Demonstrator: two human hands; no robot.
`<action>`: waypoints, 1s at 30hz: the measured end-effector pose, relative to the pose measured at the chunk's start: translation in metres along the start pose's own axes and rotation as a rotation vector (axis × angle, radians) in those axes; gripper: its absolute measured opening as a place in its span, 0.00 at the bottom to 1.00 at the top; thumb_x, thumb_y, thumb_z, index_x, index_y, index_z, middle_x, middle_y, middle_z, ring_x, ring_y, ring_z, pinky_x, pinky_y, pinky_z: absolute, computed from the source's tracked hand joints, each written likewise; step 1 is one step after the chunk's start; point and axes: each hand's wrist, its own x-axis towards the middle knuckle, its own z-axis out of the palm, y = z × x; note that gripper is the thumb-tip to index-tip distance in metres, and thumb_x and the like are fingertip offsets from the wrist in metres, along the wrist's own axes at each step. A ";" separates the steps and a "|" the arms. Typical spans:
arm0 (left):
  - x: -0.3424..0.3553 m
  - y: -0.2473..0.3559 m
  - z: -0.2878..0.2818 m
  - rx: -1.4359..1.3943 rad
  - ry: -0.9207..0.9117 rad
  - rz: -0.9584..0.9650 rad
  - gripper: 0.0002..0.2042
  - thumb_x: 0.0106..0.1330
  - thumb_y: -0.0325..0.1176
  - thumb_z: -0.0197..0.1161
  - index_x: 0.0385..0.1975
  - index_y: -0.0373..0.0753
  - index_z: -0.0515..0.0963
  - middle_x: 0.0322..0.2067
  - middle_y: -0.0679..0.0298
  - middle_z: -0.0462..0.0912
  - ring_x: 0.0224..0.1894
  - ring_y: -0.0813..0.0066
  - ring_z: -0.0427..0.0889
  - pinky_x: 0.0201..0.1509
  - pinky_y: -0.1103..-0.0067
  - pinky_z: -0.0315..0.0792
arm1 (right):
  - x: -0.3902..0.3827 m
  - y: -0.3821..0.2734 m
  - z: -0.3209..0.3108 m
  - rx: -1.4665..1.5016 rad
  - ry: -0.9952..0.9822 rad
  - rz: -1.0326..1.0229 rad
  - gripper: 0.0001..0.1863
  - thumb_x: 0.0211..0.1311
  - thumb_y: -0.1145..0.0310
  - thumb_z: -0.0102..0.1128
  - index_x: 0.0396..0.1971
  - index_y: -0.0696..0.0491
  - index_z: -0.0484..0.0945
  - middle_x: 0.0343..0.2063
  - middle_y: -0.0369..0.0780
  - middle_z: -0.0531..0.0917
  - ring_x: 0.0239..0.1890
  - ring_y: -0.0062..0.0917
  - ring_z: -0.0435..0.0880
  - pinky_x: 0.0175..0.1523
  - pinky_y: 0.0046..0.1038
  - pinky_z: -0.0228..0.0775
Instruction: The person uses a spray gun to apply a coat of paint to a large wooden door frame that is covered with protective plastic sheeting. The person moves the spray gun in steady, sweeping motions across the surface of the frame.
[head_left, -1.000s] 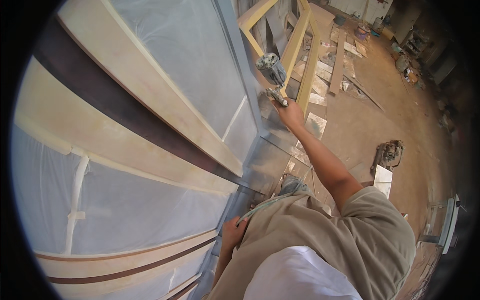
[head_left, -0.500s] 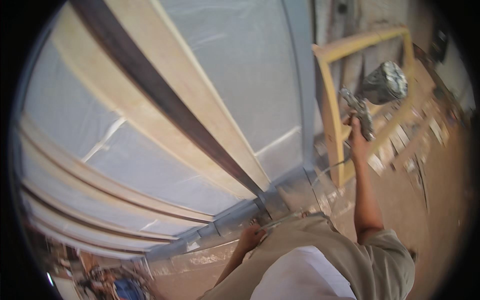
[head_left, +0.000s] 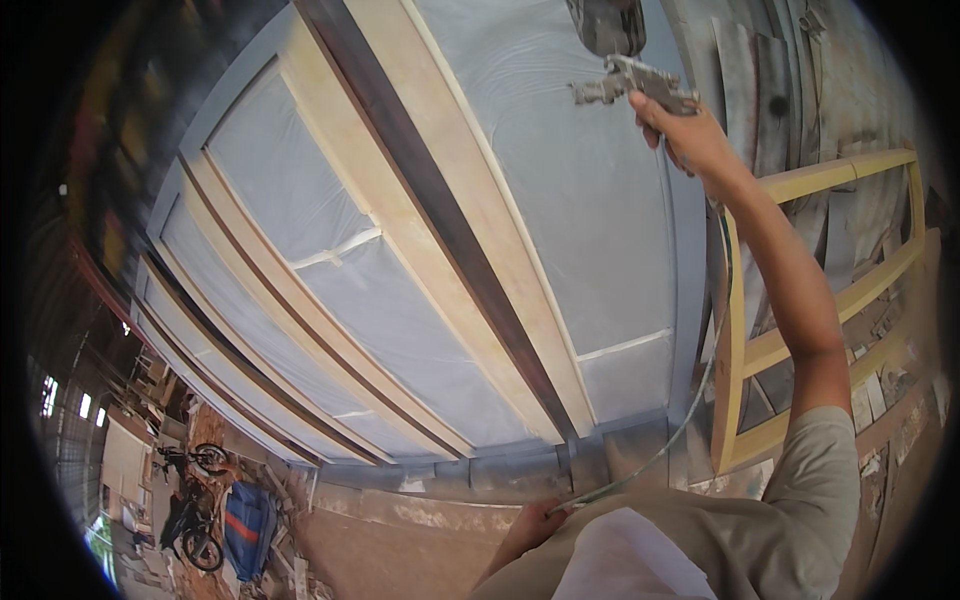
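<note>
My right hand point(head_left: 690, 138) is raised at the upper right, closed around the handle of a metal spray gun point(head_left: 655, 82). A dark cup point(head_left: 610, 28) sits above the gun, cut off by the top of the view. The nozzle points left, in front of a large upright panel point(head_left: 530, 270) with pale wooden strips, dark strips, a grey border and areas under thin sheeting. Low at my waist, my left hand point(head_left: 537, 524) is closed on a thin hose point(head_left: 645, 462). The hose rises to the right toward the gun.
A yellow wooden frame point(head_left: 735, 370) leans at the right against upright boards point(head_left: 755, 90). Scraps lie on the floor around it. At the lower left are bicycle-like wheels point(head_left: 203, 548) and a blue bundle with a red stripe point(head_left: 250, 530).
My right hand has swung up and left with the spray gun, from before the yellow frame to the panel's upper part. The view has shifted. My left hand stays low at the waist.
</note>
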 end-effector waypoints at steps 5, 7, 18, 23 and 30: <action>-0.004 -0.016 0.008 0.006 0.165 0.167 0.18 0.70 0.49 0.62 0.33 0.37 0.81 0.19 0.55 0.78 0.23 0.67 0.75 0.32 0.68 0.71 | 0.053 -0.057 0.005 0.039 0.172 -0.189 0.27 0.63 0.37 0.62 0.23 0.48 0.76 0.14 0.27 0.72 0.11 0.09 0.62 0.16 0.18 0.50; -0.001 -0.026 0.011 -0.038 0.180 0.162 0.18 0.70 0.49 0.61 0.34 0.37 0.81 0.20 0.53 0.79 0.23 0.63 0.76 0.32 0.68 0.72 | 0.074 -0.078 0.005 0.082 0.242 -0.214 0.27 0.64 0.38 0.61 0.23 0.48 0.76 0.14 0.30 0.74 0.12 0.15 0.67 0.17 0.23 0.55; -0.009 -0.022 0.012 0.036 0.145 0.044 0.18 0.70 0.49 0.62 0.32 0.36 0.81 0.20 0.53 0.80 0.24 0.61 0.81 0.31 0.67 0.73 | 0.079 -0.077 0.025 0.178 0.217 -0.060 0.26 0.65 0.40 0.61 0.19 0.47 0.74 0.12 0.29 0.71 0.10 0.15 0.64 0.15 0.25 0.53; -0.023 -0.009 0.014 0.051 0.094 0.020 0.16 0.69 0.46 0.62 0.32 0.37 0.81 0.19 0.54 0.79 0.22 0.67 0.77 0.31 0.70 0.72 | 0.027 0.011 0.038 0.102 0.050 -0.027 0.27 0.63 0.37 0.63 0.21 0.46 0.73 0.14 0.27 0.69 0.12 0.09 0.63 0.17 0.19 0.51; -0.045 -0.011 0.027 -0.006 0.039 -0.052 0.14 0.67 0.42 0.64 0.31 0.35 0.81 0.20 0.54 0.79 0.23 0.66 0.78 0.30 0.69 0.72 | -0.060 0.137 0.062 0.028 -0.093 0.293 0.28 0.63 0.37 0.63 0.20 0.47 0.72 0.15 0.27 0.68 0.16 0.11 0.63 0.20 0.19 0.52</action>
